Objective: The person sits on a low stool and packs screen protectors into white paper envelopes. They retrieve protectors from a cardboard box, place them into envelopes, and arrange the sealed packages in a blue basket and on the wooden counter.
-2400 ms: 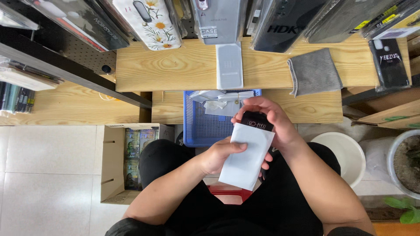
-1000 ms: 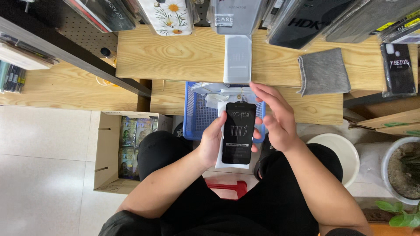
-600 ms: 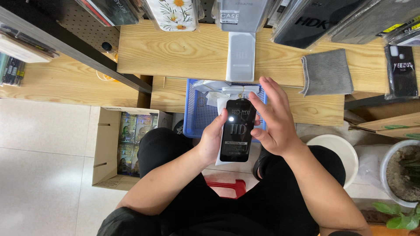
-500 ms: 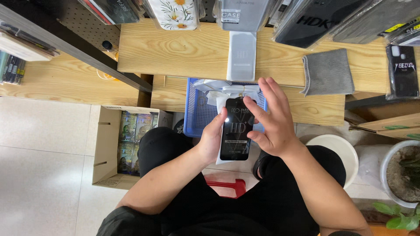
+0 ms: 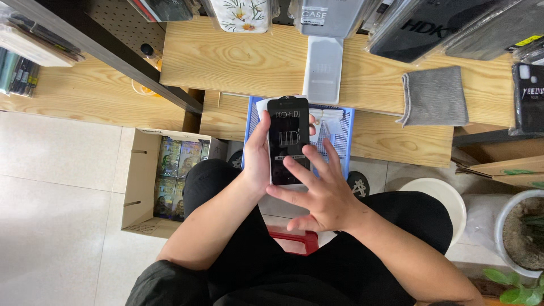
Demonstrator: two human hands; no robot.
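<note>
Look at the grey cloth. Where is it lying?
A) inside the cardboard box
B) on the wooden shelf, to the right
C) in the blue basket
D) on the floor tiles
B: the folded grey cloth lies flat on the wooden shelf, to the right of the blue basket and apart from both hands.

Bright, even light; soft shadows; sharp focus; slight wide-angle stretch at edges.
</note>
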